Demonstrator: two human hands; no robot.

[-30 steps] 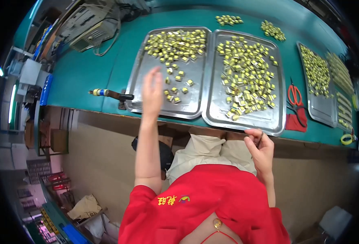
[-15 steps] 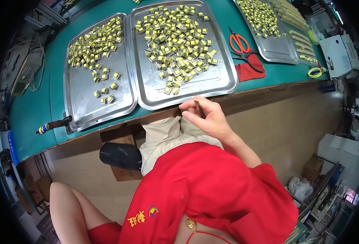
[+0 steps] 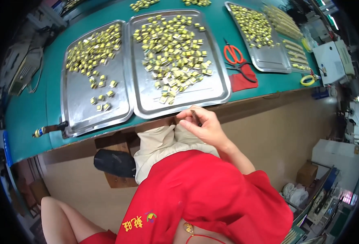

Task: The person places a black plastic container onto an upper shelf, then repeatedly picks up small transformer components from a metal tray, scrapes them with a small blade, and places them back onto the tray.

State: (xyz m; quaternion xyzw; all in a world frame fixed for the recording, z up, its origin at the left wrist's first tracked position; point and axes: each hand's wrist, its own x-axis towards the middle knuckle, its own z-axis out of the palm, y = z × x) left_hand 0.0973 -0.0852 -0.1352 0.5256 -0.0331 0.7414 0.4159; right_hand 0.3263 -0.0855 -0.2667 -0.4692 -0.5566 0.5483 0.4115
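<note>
My right hand (image 3: 201,125) is at the table's front edge, just below the middle tray. Its fingers are curled round a slim dark brown tool (image 3: 196,118), whose kind I cannot make out. The metal tray (image 3: 106,118) on the left and the metal tray (image 3: 179,107) in the middle lie side by side. Many small yellow-and-silver block-shaped parts (image 3: 169,53) are heaped in the middle one, and similar parts (image 3: 93,46) fill the far part of the left one. At lower left my left arm is bent, its hand out of view.
Orange-handled scissors (image 3: 233,53) and dark-handled pliers (image 3: 241,70) lie by a red cloth (image 3: 244,81). Farther right are another metal tray (image 3: 268,65) of parts, a yellow tape roll (image 3: 308,80) and a white box-shaped device (image 3: 329,61). A dark-handled tool (image 3: 51,127) rests at the left front edge.
The view has shifted, so the table and trays appear lower and slightly left. My right hand keeps its grip on the slim tool and stays near the table edge.
</note>
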